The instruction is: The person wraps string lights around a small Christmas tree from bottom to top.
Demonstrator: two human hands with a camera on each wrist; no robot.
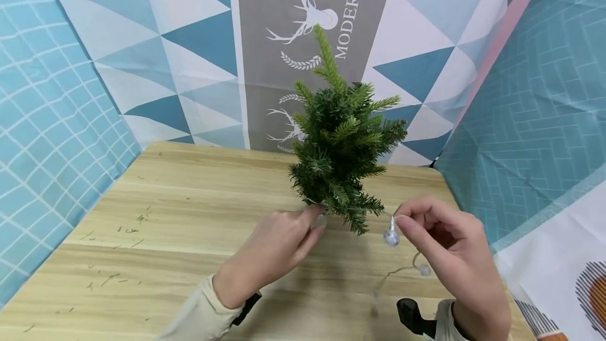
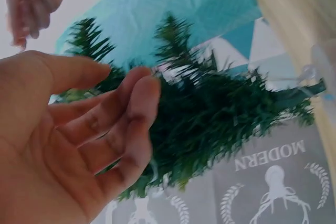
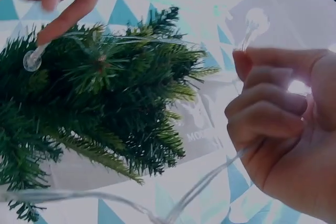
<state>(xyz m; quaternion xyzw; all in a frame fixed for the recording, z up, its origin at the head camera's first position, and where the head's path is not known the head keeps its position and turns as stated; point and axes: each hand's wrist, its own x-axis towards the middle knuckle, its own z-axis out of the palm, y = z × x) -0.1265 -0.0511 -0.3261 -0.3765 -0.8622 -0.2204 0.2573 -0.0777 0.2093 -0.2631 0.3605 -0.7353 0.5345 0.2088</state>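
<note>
A patterned cloth [image 1: 189, 51] is hanging behind a wooden table [image 1: 189, 199], and a small green tree [image 1: 341, 146] is rising above the table, toward its far side. The right hand [image 1: 450, 251] is pinching a string of lights [image 3: 79, 194] between thumb and finger, just beside the lower branches. The left hand [image 1: 279, 238] is bending its fingers at the tree's low side (whether they are gripping anything, I cannot tell). One clear bulb [image 1: 391, 236] is hanging at the right fingertips; another bulb [image 3: 32, 60] is showing at the left fingertips. Loose needles [image 1: 142, 218] are lying on the table.
</note>
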